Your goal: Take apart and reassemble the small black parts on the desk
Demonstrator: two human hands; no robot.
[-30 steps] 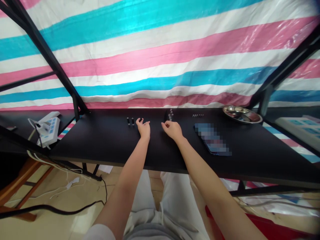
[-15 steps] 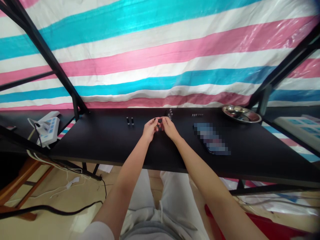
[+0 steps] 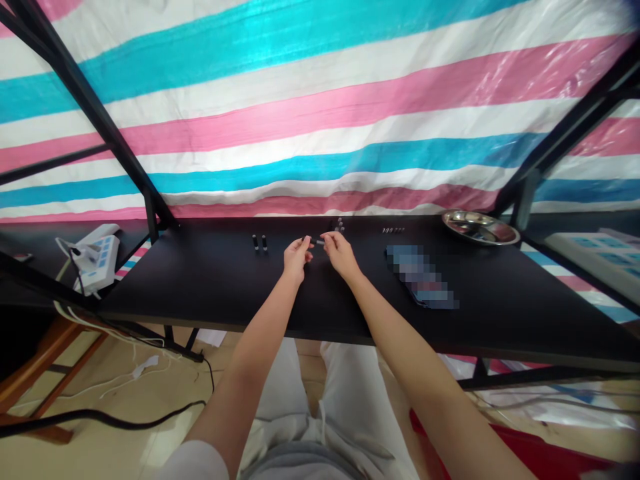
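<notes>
My left hand (image 3: 296, 255) and my right hand (image 3: 339, 251) are raised just above the black table (image 3: 215, 280), fingertips close together. Each pinches one end of a small dark cylindrical piece (image 3: 313, 241) held between them. Two similar small black cylinders (image 3: 259, 243) stand on the table to the left of my left hand. A cluster of small clear pieces (image 3: 340, 224) lies just behind my right hand.
A row of tiny dark parts (image 3: 393, 231) lies at the back right, beside a blurred flat object (image 3: 423, 285). A metal dish (image 3: 480, 228) sits at the far right. A white power strip (image 3: 95, 257) rests on the left shelf. A striped tarp hangs behind.
My left hand lifted one small black cylinder from the group at the left. Both hands came together at the middle and now pinch it, pulled slightly apart.
</notes>
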